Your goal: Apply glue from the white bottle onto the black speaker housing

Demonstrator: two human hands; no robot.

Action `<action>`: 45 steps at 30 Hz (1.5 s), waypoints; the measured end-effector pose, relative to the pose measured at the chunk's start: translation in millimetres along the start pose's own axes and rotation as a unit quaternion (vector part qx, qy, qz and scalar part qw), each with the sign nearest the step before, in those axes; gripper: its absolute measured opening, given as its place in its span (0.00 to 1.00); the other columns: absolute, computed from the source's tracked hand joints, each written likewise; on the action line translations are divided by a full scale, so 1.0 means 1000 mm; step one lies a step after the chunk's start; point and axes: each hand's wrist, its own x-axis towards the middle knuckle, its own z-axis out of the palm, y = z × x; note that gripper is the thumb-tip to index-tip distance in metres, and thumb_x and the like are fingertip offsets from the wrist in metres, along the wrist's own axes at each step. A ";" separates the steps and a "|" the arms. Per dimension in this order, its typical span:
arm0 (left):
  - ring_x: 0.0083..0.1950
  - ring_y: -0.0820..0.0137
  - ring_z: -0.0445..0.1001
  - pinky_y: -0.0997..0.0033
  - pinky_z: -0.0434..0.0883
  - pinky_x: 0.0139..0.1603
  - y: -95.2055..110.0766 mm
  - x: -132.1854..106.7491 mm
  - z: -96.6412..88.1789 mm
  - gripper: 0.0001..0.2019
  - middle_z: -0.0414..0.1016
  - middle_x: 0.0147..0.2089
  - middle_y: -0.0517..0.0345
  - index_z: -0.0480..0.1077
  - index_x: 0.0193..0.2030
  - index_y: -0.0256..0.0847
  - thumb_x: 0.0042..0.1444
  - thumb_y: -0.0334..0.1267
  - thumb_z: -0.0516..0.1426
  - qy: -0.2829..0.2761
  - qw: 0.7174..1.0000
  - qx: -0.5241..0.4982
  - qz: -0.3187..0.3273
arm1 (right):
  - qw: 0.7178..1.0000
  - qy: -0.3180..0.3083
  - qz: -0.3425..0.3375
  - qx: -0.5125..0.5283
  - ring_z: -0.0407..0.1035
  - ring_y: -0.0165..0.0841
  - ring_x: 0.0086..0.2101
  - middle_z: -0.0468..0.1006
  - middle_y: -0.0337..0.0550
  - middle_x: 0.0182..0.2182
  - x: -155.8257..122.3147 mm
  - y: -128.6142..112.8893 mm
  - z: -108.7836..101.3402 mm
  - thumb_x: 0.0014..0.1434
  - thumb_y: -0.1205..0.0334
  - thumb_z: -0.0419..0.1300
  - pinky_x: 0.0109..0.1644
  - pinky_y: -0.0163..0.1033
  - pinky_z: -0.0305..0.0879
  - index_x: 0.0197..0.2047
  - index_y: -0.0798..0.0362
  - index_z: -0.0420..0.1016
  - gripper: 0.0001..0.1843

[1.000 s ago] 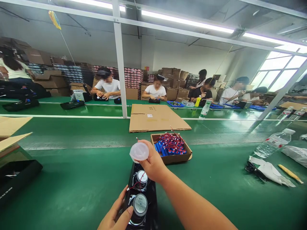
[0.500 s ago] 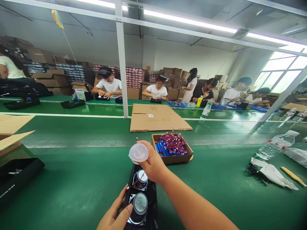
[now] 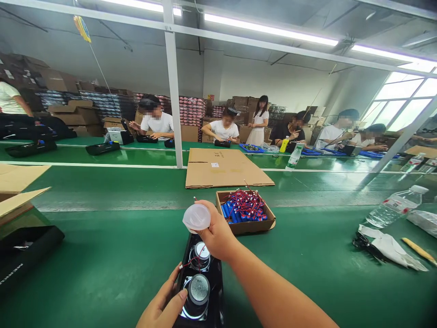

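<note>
Head view, what moved: Far past the black box [image 3: 218, 294], a standing person [image 3: 259, 122] has stepped left and a worker [image 3: 157, 122] has lifted one hand; the two near hands hardly moved.
Black box: On the green table [image 3: 102, 269], close to the person. Its long way runs straight away from them. The open side is up, showing the backs of a near speaker [image 3: 199, 289] and a far speaker [image 3: 202, 250].
Left hand [image 3: 162, 303]: Holds the black box's left wall, thumb over the edge by the near speaker.
Right hand [image 3: 220, 234]: Holds a cloudy plastic cup [image 3: 197, 217] above the black box's far end. The cup's round face tips back toward the person.
Red wire [image 3: 191, 263]: Lies across the black box, its white plug [image 3: 181, 267] by the left fingertips.
Card box [image 3: 252, 226]: Beyond the black box, to its right, full of blue batteries [image 3: 227, 212].
Feel: The black box looks hard and maybe heavy; best held by its side walls. The cup looks light and squashy, so pinch its side softly. The thin wire could snap if tugged.
</note>
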 end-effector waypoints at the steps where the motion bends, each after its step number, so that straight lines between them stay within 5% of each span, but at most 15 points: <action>1: 0.66 0.54 0.60 0.48 0.51 0.70 0.001 0.000 0.000 0.37 0.68 0.60 0.56 0.63 0.62 0.42 0.45 0.55 0.58 -0.001 1.000 -0.006 -0.001 | 1.000 0.000 0.000 0.001 0.66 0.33 0.43 0.70 0.43 0.48 0.000 0.000 0.001 0.59 0.63 0.59 0.48 0.37 0.63 0.58 0.51 0.59 0.24; 15: 0.64 0.54 0.63 0.55 0.48 0.71 -0.005 0.000 -0.001 0.25 0.71 0.58 0.54 0.73 0.54 0.46 0.50 0.53 0.59 0.055 0.997 -0.036 0.046 | 1.000 0.009 0.005 0.030 0.67 0.33 0.45 0.70 0.43 0.48 -0.007 0.003 0.004 0.59 0.65 0.60 0.50 0.36 0.63 0.59 0.51 0.59 0.25; 28: 0.67 0.57 0.58 0.52 0.47 0.72 -0.017 0.006 -0.008 0.27 0.68 0.61 0.56 0.67 0.59 0.41 0.53 0.49 0.55 0.021 0.991 -0.127 -0.030 | 0.998 0.040 0.019 0.053 0.67 0.33 0.45 0.71 0.44 0.47 -0.012 0.009 0.006 0.61 0.60 0.59 0.49 0.36 0.65 0.58 0.51 0.59 0.23; 33: 0.65 0.54 0.62 0.49 0.55 0.69 -0.024 0.016 -0.009 0.30 0.70 0.59 0.54 0.65 0.60 0.43 0.52 0.53 0.56 0.007 0.985 -0.163 -0.059 | 0.997 0.043 0.029 0.049 0.68 0.34 0.47 0.71 0.45 0.50 -0.011 0.011 0.006 0.62 0.59 0.59 0.51 0.38 0.65 0.58 0.52 0.59 0.23; 39: 0.68 0.50 0.55 0.59 0.57 0.69 -0.026 0.023 -0.011 0.30 0.72 0.57 0.51 0.75 0.48 0.40 0.43 0.58 0.63 0.038 0.991 -0.124 0.008 | 0.995 0.055 0.042 0.074 0.68 0.35 0.47 0.72 0.46 0.49 -0.013 0.018 0.007 0.62 0.57 0.59 0.55 0.41 0.64 0.58 0.52 0.59 0.24; 45: 0.65 0.50 0.61 0.56 0.62 0.66 -0.040 0.027 -0.013 0.34 0.71 0.57 0.54 0.71 0.56 0.41 0.46 0.61 0.58 0.023 0.989 -0.143 -0.009 | 0.990 0.068 0.062 0.104 0.68 0.36 0.47 0.72 0.48 0.48 -0.014 0.020 0.008 0.61 0.52 0.61 0.54 0.42 0.64 0.57 0.53 0.58 0.26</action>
